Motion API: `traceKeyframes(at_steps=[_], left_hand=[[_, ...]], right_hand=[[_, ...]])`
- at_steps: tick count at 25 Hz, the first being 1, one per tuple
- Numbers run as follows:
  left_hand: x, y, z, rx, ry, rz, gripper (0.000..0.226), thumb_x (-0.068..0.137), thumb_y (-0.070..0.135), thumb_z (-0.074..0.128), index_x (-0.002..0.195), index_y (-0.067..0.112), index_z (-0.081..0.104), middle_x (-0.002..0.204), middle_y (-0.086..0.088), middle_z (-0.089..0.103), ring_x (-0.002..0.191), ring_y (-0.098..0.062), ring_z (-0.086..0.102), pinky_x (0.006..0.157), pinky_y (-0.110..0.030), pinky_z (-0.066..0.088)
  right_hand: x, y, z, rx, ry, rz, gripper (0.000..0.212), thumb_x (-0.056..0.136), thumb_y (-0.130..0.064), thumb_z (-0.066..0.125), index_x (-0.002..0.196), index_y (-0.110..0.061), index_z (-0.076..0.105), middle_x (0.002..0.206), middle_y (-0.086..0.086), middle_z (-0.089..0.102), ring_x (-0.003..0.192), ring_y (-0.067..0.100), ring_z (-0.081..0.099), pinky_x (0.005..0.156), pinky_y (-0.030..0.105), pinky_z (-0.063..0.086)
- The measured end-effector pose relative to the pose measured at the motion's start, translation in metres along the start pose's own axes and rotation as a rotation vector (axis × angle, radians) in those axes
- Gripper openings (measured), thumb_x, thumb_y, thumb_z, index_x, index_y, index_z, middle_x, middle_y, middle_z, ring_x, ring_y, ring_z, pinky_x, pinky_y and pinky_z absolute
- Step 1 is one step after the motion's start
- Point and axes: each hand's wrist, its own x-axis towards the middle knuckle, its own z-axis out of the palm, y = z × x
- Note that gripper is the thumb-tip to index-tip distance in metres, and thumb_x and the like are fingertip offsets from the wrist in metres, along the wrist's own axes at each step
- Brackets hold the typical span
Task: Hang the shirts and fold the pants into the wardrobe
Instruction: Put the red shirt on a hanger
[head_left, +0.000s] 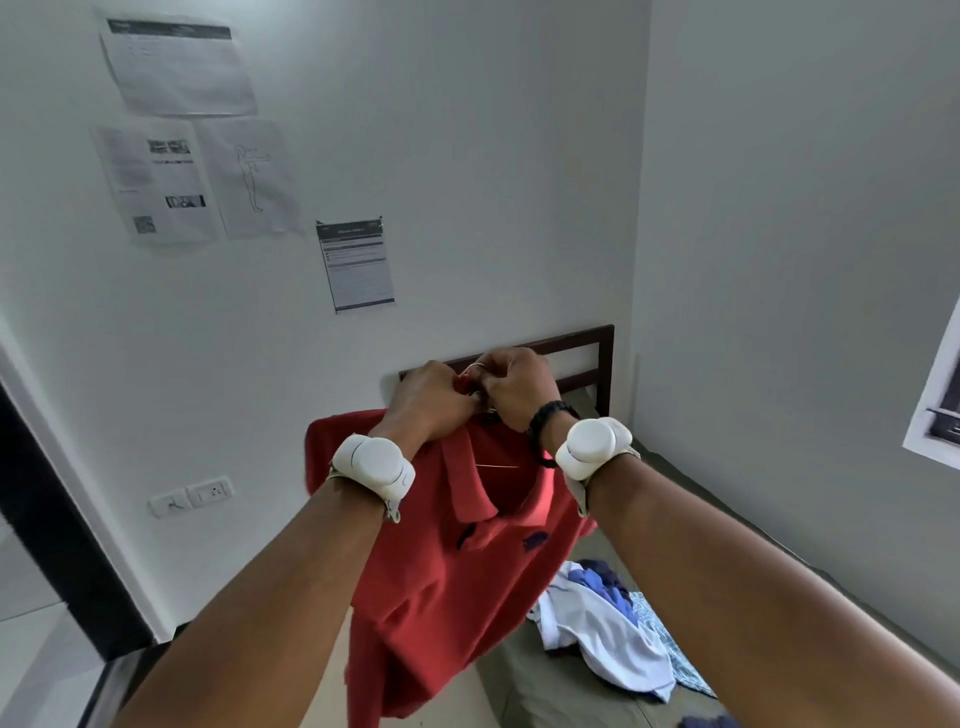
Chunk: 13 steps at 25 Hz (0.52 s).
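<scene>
One red short-sleeved cotton polo shirt (441, 582) hangs above the olive-covered bed (514, 686), with the left hand (426, 400) and right hand (511, 387) both pinching its collar. It looks mid-hanging, not yet in any wardrobe. A crumpled white-and-blue heap of clothes (608, 623) on the bed is still to do.

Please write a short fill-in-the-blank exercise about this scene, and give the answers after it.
1. The left hand and right hand hold up a ___ shirt.
2. The pile of clothes lies on the ___.
3. The printed papers are stuck on the ___.
Answers: red; bed; wall.
</scene>
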Motion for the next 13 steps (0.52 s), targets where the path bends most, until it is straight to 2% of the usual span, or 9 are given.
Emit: traceKeyframes(at_steps=[3,5,7,9,11,13], left_hand=[[-0.003,-0.010,-0.011,-0.096,-0.038,0.066,0.039,0.080,0.053,0.070,0.074,0.014,0.069,0.075,-0.003,0.069,0.074,-0.018,0.064,0.063,-0.030,0.045],[-0.010,-0.030,-0.026,-0.112,-0.121,0.056,0.036,0.075,0.054,0.077,0.087,0.021,0.071,0.084,0.003,0.070,0.078,-0.012,0.064,0.067,-0.027,0.047],[-0.017,-0.061,-0.040,0.007,-0.195,0.013,0.035,0.070,0.040,0.084,0.097,0.023,0.070,0.089,0.005,0.069,0.083,-0.013,0.065,0.068,-0.024,0.050],[-0.019,-0.089,-0.054,0.062,-0.212,-0.016,0.031,0.072,0.016,0.084,0.101,0.018,0.071,0.088,0.000,0.069,0.080,-0.018,0.066,0.062,-0.022,0.051],[-0.018,-0.105,-0.069,-0.126,-0.225,-0.040,0.027,0.076,0.000,0.079,0.099,0.012,0.072,0.084,-0.008,0.071,0.072,-0.019,0.065,0.055,-0.023,0.052],[-0.017,-0.120,-0.085,-0.260,-0.227,-0.106,0.020,0.079,-0.005,0.075,0.090,0.011,0.073,0.074,-0.010,0.067,0.066,-0.018,0.059,0.051,-0.023,0.047]], right_hand=[[0.005,-0.001,0.003,0.121,0.027,-0.038,0.010,0.082,-0.029,0.068,0.077,-0.024,0.074,0.069,-0.005,0.073,0.070,0.014,0.071,0.072,0.042,0.059],[0.010,-0.003,-0.002,0.166,0.066,-0.012,0.010,0.084,-0.022,0.070,0.075,-0.019,0.074,0.071,-0.003,0.074,0.072,0.017,0.072,0.073,0.042,0.059],[0.019,0.001,-0.012,0.140,0.136,0.037,0.010,0.082,-0.024,0.073,0.073,-0.022,0.074,0.073,-0.005,0.074,0.075,0.017,0.072,0.075,0.042,0.059],[0.026,0.005,-0.025,0.079,0.158,0.061,0.008,0.080,-0.028,0.072,0.072,-0.029,0.073,0.074,-0.007,0.074,0.076,0.016,0.071,0.077,0.040,0.059],[0.030,0.006,-0.038,0.036,0.094,0.041,0.010,0.082,-0.026,0.070,0.073,-0.025,0.072,0.076,-0.005,0.074,0.076,0.017,0.071,0.076,0.038,0.059],[0.033,0.007,-0.052,0.049,0.002,0.019,0.015,0.085,-0.018,0.069,0.070,-0.021,0.071,0.081,0.004,0.075,0.076,0.021,0.070,0.077,0.038,0.059]])
